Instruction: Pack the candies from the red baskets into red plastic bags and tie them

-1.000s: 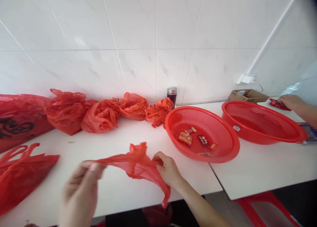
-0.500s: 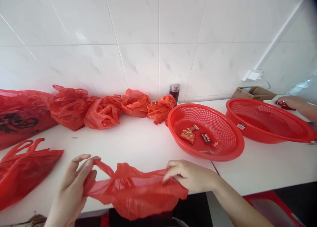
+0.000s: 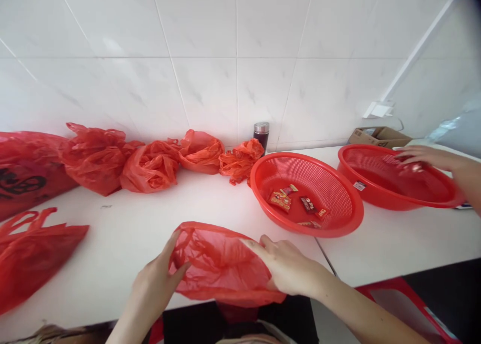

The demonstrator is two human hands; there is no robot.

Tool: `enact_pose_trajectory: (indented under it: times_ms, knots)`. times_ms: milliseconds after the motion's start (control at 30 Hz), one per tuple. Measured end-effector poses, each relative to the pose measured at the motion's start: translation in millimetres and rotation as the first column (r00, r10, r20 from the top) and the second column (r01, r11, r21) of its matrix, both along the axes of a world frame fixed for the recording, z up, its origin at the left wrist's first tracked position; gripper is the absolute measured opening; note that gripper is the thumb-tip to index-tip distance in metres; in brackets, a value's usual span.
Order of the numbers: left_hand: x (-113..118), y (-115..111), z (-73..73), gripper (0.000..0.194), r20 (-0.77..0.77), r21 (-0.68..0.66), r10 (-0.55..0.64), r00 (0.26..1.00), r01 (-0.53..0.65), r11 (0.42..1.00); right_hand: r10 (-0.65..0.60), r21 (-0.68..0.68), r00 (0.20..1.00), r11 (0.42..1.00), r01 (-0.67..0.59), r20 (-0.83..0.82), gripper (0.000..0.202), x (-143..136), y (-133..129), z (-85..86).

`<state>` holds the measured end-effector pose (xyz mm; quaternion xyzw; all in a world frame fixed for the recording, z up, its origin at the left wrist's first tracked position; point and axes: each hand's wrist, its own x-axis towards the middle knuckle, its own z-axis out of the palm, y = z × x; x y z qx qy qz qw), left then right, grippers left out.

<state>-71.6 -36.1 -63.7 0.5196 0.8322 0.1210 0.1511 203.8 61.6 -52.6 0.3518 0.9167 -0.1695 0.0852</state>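
Note:
A thin red plastic bag (image 3: 221, 264) hangs at the table's front edge, its mouth spread wide and its inside showing. My left hand (image 3: 156, 276) has the bag's left rim between thumb and fingers. My right hand (image 3: 287, 264) grips the opposite rim, with some of its fingers hidden by the plastic. Beyond my right hand stands a red mesh basket (image 3: 351, 229) with several small wrapped snacks (image 3: 281, 201) on its bottom.
Several bunched red bags (image 3: 150, 166) line the wall, and another bag (image 3: 35, 264) lies left. A dark flask (image 3: 261, 133) stands behind. A co-worker's hand (image 3: 432, 158) reaches over a second red basket (image 3: 398, 201). A cardboard box (image 3: 383, 136) sits behind it.
My left hand has moved right, from the bag's handle to its rim, and the bag's mouth has opened. The co-worker's hand has come over the second basket.

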Motion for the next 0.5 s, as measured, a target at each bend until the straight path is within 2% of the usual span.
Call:
enact_pose_trajectory:
  times_ms: [67, 167, 233, 300, 367, 433, 500]
  knots:
    - [-4, 1, -2.7, 0.069, -0.008, -0.041, 0.013, 1.000, -0.013, 0.999, 0.002, -0.018, 1.000, 1.000, -0.001, 0.008, 0.094, 10, 0, 10.0]
    - [-7, -2, -9.3, 0.075, 0.163, 0.005, -0.048, 0.986, 0.047, 0.999, 0.034, -0.190, 0.988, 0.980, -0.063, -0.150, 0.080, 28, 12, 39.9]
    - [-7, -5, -12.5, 0.078, 0.331, 0.124, -0.100, 0.938, 0.062, 0.990, -0.023, -0.279, 0.940, 0.957, -0.078, -0.342, 0.070, 41, 36, 61.1]
    - [-5, -8, -12.9, 0.078, 0.485, 0.206, -0.120, 0.866, 0.021, 0.978, -0.152, -0.232, 0.886, 0.971, 0.052, -0.437, 0.064, 52, 74, 72.1]
    - [0, -9, -11.1, 0.076, 0.633, 0.196, -0.093, 0.769, -0.043, 0.980, -0.265, -0.117, 0.881, 0.964, 0.238, -0.391, 0.071, 61, 119, 67.6]
    - [7, -10, -9.1, 0.070, 0.749, 0.140, -0.052, 0.661, -0.081, 0.987, -0.356, -0.093, 0.915, 0.934, 0.344, -0.190, 0.096, 67, 161, 50.7]
    - [13, -13, -8.6, 0.058, 0.805, 0.129, -0.011, 0.594, -0.157, 0.979, -0.386, -0.127, 0.922, 0.913, 0.387, 0.031, 0.117, 69, 191, 29.3]
